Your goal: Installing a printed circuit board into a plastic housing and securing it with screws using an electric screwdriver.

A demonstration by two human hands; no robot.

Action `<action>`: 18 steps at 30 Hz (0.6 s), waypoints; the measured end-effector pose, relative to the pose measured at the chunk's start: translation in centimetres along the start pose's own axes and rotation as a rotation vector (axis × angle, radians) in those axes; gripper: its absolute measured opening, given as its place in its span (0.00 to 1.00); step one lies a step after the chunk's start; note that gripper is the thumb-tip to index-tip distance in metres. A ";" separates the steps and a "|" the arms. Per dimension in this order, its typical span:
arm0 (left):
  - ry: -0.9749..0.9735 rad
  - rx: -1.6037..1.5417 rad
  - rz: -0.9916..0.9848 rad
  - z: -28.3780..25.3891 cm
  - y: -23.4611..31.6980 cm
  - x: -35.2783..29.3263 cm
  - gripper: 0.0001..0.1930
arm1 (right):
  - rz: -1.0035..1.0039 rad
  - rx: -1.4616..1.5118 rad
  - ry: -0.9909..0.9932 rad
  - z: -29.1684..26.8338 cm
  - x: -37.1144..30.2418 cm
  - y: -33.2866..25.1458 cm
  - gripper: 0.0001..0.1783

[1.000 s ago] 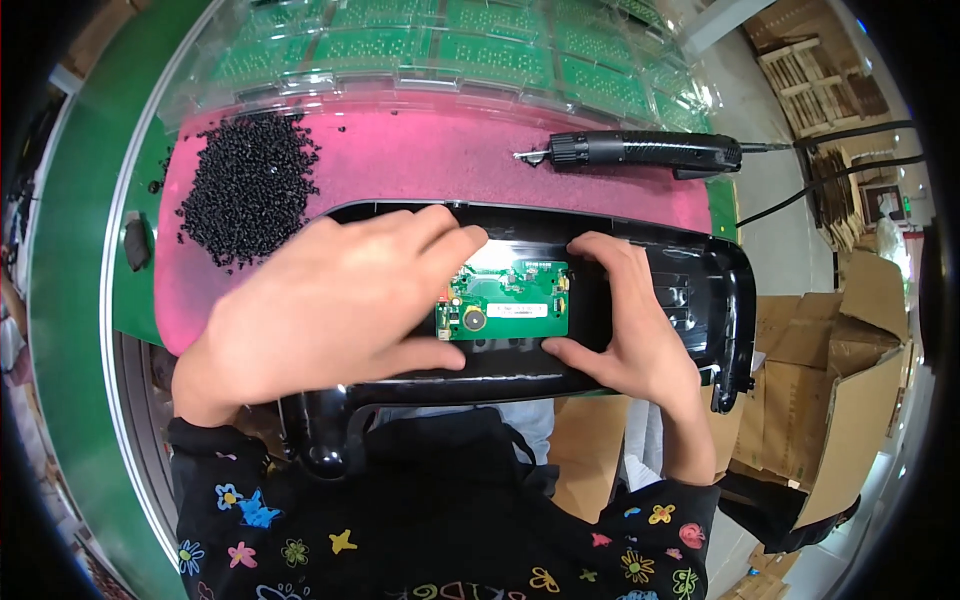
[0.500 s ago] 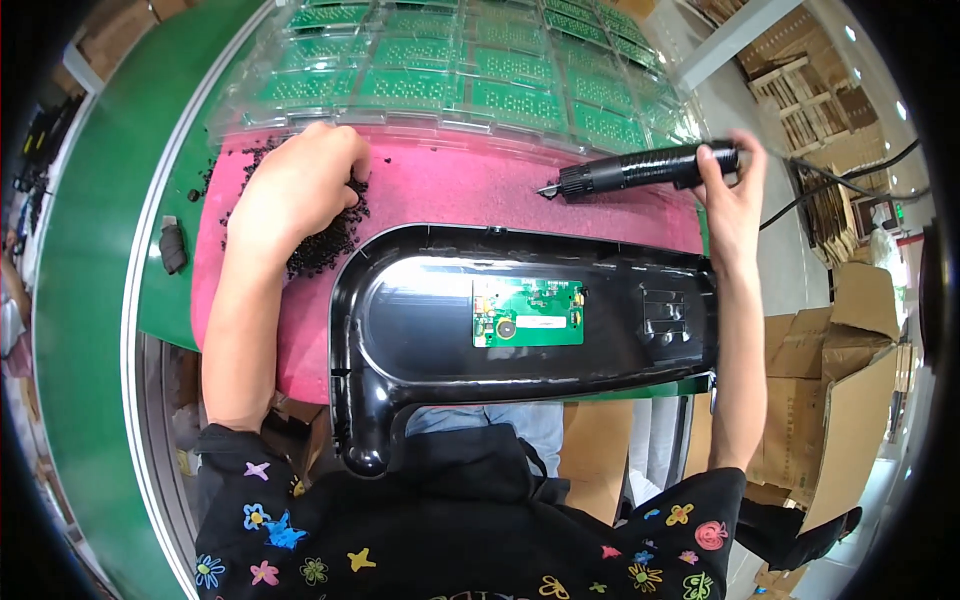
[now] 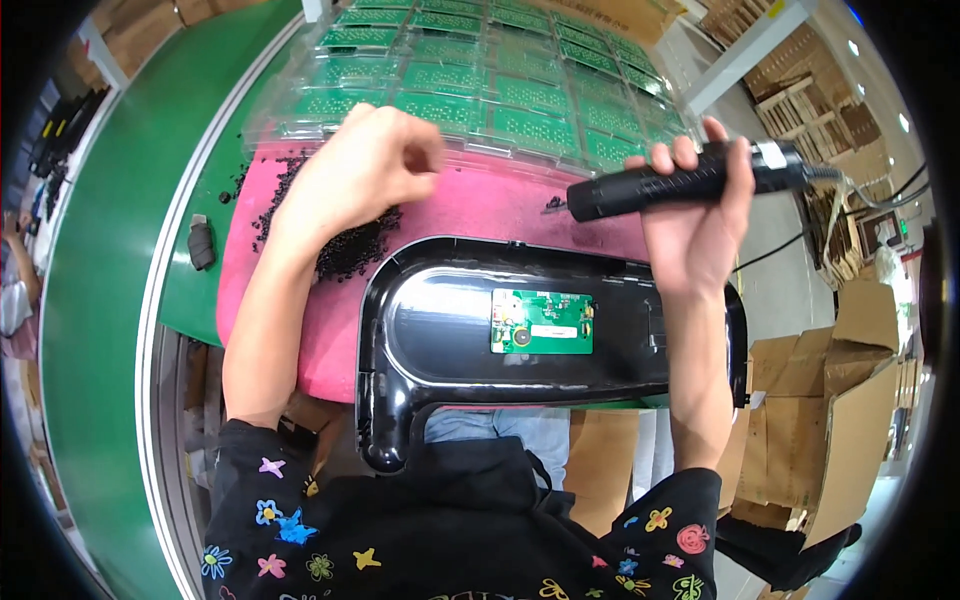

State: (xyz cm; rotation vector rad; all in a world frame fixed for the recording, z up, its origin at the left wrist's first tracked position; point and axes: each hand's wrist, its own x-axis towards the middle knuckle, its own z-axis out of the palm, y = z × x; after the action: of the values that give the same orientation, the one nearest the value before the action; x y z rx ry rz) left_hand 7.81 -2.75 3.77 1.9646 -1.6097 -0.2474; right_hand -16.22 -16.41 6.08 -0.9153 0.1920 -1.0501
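Note:
My right hand (image 3: 692, 238) is wrapped around a black electric screwdriver (image 3: 635, 192), whose tip points left above the pink mat (image 3: 475, 205). My left hand (image 3: 365, 170) has its fingers curled into a pinch over the mat. Whatever sits in that pinch is too small and blurred to make out. Under and beside this hand spreads a heap of small black screws (image 3: 350, 252). In front of me lies a long black plastic housing (image 3: 440, 345), its hollow side up. A green circuit board (image 3: 560, 312) rests inside it. My right forearm passes over the housing's right part.
Clear plastic trays (image 3: 440, 105) of green circuit boards stand along the mat's far side. A dark wrapped object (image 3: 201, 245) lies on the green table (image 3: 90, 320) at left. Open cardboard boxes (image 3: 850, 420) stand at right. A cable (image 3: 885, 203) trails from the screwdriver.
My left hand has lifted away from the screw heap, toward the right. The screwdriver has shifted, and my right hand now grips it further along its body from below.

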 end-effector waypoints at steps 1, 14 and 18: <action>-0.046 -0.286 0.040 0.1 1.1 -0.2 0.05 | -0.010 0.039 -0.026 0.5 -0.8 -0.3 0.20; -0.409 -1.269 0.237 3.3 5.0 -2.3 0.08 | -0.128 0.231 -0.323 4.4 -5.9 -2.8 0.26; -0.245 -1.372 0.286 2.6 5.4 -2.2 0.08 | -0.199 0.154 -0.308 4.3 -6.6 -4.2 0.24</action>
State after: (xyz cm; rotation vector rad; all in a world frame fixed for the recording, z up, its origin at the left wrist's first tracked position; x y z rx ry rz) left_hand 1.44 -2.01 4.12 0.6543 -1.2103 -1.1348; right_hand -20.11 -9.39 10.05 -0.9567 -0.2384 -1.0751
